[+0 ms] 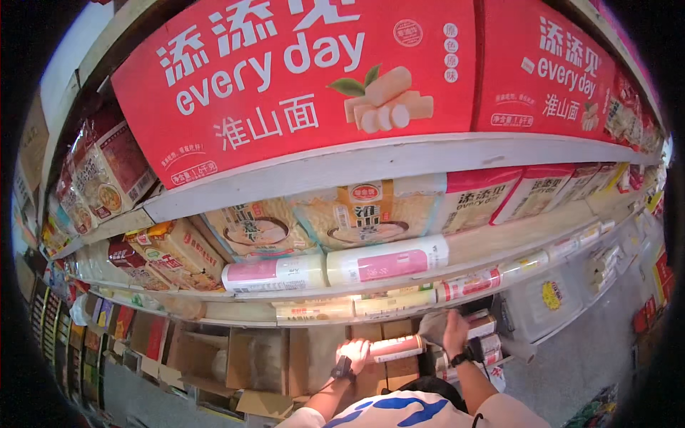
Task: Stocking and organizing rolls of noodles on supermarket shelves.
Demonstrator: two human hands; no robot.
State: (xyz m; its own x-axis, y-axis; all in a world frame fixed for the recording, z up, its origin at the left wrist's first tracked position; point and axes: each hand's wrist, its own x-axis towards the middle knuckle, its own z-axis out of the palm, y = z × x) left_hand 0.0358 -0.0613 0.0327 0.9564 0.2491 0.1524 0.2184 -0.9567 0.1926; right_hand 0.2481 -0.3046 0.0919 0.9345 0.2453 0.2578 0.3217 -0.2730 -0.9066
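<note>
My left hand [354, 354] is closed around the left end of a cylindrical package [397, 349] with a reddish-brown wrapper, held sideways in front of my body. Just past the other end of that cylinder, my right hand [455, 330] grips a bunched grey cloth [432, 325]. The cloth lies against or very near the package's right end; I cannot tell if they touch. Several similar cylinders [482, 327] lie stacked under and to the right of my right hand. Both wrists wear dark bands.
Red cartons [299, 107] bearing writing stand on the upper white shelf [374, 160]. Below are bagged noodles [369, 216] and wrapped noodle rolls [385, 262]. Opened cardboard boxes [257, 358] line the lower left. Translucent plastic bins [546, 302] are at right, above the grey floor [567, 369].
</note>
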